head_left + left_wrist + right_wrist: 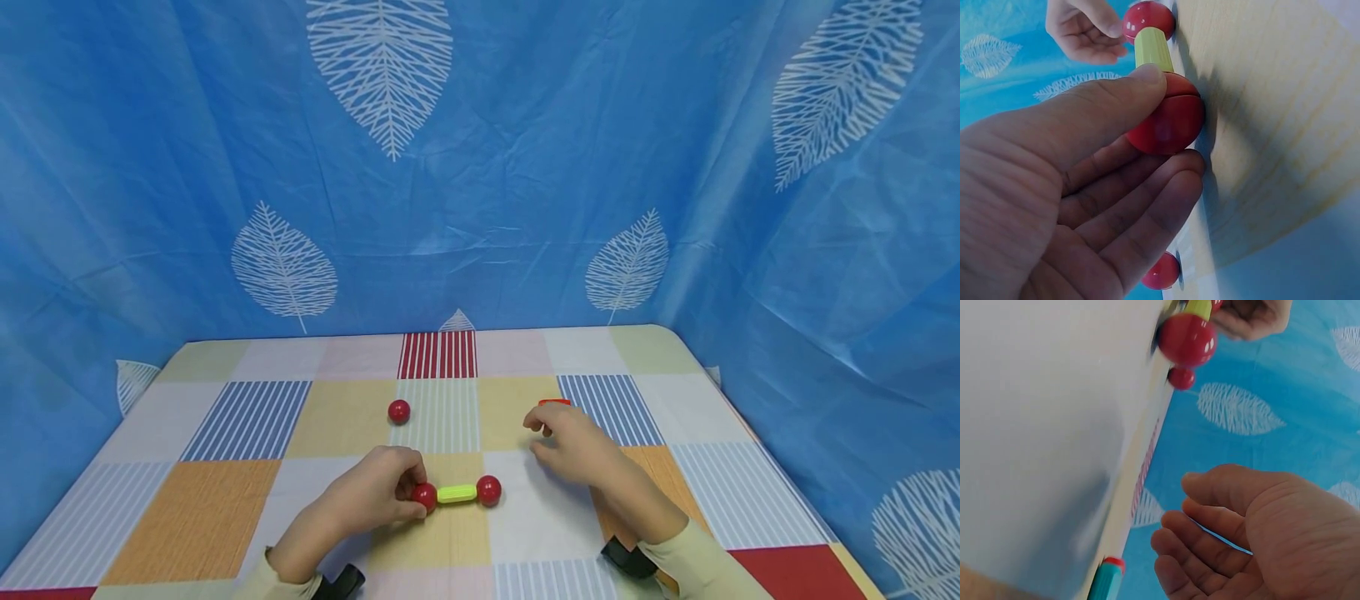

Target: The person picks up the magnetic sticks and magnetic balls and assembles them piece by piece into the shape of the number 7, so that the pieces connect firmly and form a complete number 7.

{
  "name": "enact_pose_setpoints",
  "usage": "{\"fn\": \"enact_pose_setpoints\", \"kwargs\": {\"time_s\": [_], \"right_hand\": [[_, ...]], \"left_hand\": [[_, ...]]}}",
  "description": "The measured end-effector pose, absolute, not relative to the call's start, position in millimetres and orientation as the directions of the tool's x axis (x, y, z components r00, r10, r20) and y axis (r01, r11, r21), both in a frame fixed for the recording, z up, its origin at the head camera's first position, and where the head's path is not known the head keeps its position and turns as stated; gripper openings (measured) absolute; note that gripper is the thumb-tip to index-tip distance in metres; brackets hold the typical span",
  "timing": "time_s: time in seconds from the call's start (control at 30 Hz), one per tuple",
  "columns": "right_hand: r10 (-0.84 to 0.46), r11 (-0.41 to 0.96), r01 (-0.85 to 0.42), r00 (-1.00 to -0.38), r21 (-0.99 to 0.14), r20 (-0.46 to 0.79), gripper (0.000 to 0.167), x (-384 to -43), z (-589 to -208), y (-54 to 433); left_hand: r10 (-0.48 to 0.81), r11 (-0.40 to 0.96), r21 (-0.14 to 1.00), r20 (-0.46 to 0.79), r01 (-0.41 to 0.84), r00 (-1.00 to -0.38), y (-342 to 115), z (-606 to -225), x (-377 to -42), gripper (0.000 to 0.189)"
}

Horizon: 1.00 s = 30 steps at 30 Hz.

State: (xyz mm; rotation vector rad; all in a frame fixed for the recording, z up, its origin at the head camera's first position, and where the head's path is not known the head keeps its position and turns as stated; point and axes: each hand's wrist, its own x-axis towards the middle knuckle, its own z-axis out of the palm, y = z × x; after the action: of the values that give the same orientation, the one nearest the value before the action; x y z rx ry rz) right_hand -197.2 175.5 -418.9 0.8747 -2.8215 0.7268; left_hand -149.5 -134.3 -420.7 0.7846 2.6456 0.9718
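My left hand (pixel 369 493) pinches a glossy red ball (pixel 1166 125) between thumb and fingers. That ball sits at the left end of a short yellow-green rod (pixel 457 494), and a second red ball (pixel 489 491) is at its right end. The joined piece lies level, at the tabletop. My right hand (pixel 576 446) hovers over the table to the right, fingers loosely bent, holding nothing. Just beyond it, an orange-red piece (pixel 555 402) shows, partly hidden by that hand. In the right wrist view, a teal rod (pixel 1106 581) with a red end lies below the fingers.
A loose red ball (pixel 399 412) rests farther back on the patchwork tablecloth (pixel 225 508). Blue curtains (pixel 480 183) with white leaf prints hang behind the table and along its sides.
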Motion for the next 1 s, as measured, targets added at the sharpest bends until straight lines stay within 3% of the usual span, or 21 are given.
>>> {"fn": "enact_pose_setpoints", "kwargs": {"time_s": [0.2, 0.5, 1.0], "right_hand": [[-0.46, 0.751, -0.528, -0.849, -0.397, 0.259, 0.025, -208.7, -420.3, 186.5], [-0.36, 0.821, -0.41, -0.912, -0.397, 0.198, 0.022, -222.3, -426.0, 203.4], [-0.335, 0.851, -0.373, -0.928, -0.369, 0.164, 0.022, -233.2, -430.7, 212.3]], "left_hand": [[0.559, 0.633, 0.645, 0.0, 0.428, -0.829, -135.2, -421.6, -150.1, 0.025], [0.559, 0.634, 0.64, 0.009, 0.435, -0.829, -135.8, -420.4, -150.9, 0.024], [0.544, 0.662, 0.618, -0.008, 0.423, -0.839, -136.5, -419.1, -151.4, 0.025]]}}
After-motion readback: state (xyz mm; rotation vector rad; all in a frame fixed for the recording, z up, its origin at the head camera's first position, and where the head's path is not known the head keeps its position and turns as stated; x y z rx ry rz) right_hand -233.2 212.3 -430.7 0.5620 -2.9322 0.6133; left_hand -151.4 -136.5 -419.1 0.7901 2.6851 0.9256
